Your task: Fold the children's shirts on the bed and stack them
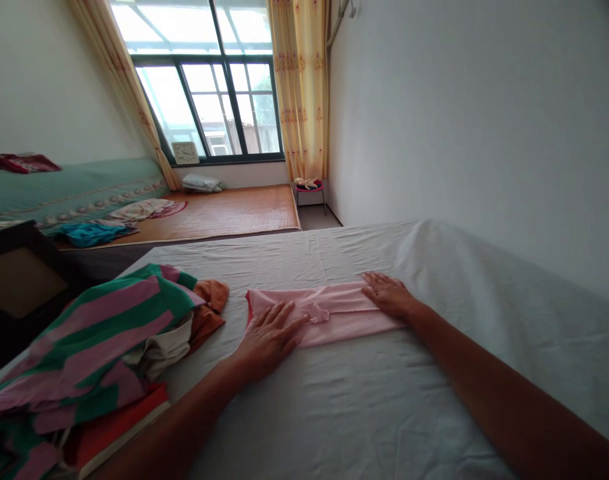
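Observation:
A pink garment (pixel 334 325) lies folded into a long, flat strip on a white sheet (pixel 329 413). A small bunched piece of the same pink cloth sits on top near its middle, and a red edge shows at its left end. My left hand (pixel 272 337) rests flat on the left part, fingers stretched out. Across the right end lies my right hand (pixel 387 293), also flat with its fingers extended. Neither hand grips the cloth. What kind of garment it is cannot be made out.
Left of my arm is a heap of clothes: a green and pink striped cloth (pixel 119 313), an orange-brown piece (pixel 212 303) and a red one (pixel 119 423). A wall (pixel 474 133) rises at the right. Beyond stand a mat-covered bed (pixel 234 210) and a small stool (pixel 310 189).

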`<state>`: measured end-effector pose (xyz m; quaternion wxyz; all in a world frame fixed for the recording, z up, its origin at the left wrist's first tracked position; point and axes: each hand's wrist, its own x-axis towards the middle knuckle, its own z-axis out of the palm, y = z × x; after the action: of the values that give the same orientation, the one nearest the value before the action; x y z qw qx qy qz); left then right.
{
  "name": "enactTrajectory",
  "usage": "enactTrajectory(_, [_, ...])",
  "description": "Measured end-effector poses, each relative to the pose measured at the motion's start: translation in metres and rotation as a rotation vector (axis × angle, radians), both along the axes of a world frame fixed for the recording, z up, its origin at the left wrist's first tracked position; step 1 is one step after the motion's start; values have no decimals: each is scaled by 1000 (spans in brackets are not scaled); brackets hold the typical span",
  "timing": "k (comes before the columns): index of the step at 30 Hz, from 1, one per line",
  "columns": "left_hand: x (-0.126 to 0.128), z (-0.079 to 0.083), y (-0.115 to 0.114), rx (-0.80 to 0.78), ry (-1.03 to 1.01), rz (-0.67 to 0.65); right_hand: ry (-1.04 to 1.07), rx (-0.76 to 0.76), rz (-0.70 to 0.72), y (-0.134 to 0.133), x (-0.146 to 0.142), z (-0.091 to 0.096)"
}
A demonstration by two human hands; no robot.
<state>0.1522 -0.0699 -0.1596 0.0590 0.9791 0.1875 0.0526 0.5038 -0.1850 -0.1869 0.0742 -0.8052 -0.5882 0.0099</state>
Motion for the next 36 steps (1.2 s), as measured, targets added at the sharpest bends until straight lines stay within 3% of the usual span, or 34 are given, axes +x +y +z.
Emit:
enactTrajectory(2, [0,1,-1,-14,-12,11,-23,0,-134,-4,12,0])
enactTrajectory(4, [2,2,-1,-30,-64,15,-83,96,-190,-3,9,2])
enactTrajectory(6, [5,4,3,-46,-158,35,-137,245,-61,2,-10,6])
enactTrajectory(8, [9,5,11,-37,-234,75,-127,342,194,10,-38,7])
enactTrajectory(10, [9,4,23,3,-212,138,-66,330,393,15,-67,6])
enactTrajectory(13, [1,1,38,45,-37,292,-5,215,449,17,-89,1])
enactTrajectory(16, [-11,-1,46,44,80,405,0,129,362,12,-78,-3])
enactTrajectory(20, [-22,-1,50,13,126,447,-33,61,153,6,-40,-7])
enactTrajectory(25, [-26,-7,57,-11,91,448,-64,107,-92,-4,1,-10])
enactTrajectory(29, [-26,-9,58,34,-23,427,10,139,-209,-25,21,4])
enactTrajectory(34, [-26,-4,50,107,-159,336,70,-110,-343,-45,22,27])
enactTrajectory(36, [-27,-2,49,108,-194,317,96,-163,-322,-46,20,33])
